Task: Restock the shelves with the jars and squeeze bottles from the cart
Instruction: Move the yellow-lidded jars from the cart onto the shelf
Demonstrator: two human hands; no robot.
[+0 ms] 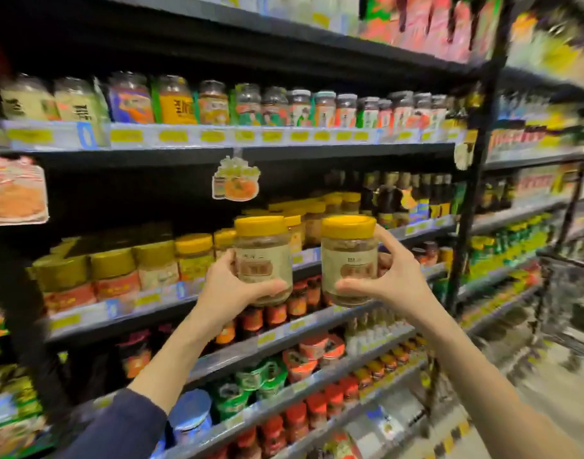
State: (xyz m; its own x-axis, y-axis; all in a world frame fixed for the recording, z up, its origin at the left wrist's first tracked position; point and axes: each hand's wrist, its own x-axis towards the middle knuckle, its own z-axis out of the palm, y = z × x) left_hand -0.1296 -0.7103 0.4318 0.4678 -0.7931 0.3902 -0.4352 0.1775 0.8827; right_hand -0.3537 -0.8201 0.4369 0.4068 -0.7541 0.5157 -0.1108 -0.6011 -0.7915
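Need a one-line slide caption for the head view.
Left hand and right hand each raise a yellow-lidded jar toward matching jars on the shelf.

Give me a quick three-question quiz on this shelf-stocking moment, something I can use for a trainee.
1. True or false: each hand holds one jar.
2. What colour are the lids of the two held jars?
3. The held jars are raised level with which shelf? A) the top shelf of pouches B) the shelf of yellow-lidded jars C) the shelf of red tubs near the floor

Key:
1. True: the left hand grips the left jar, and the right hand grips the right jar.
2. Yellow.
3. B, the yellow-lidded jars lined up there.
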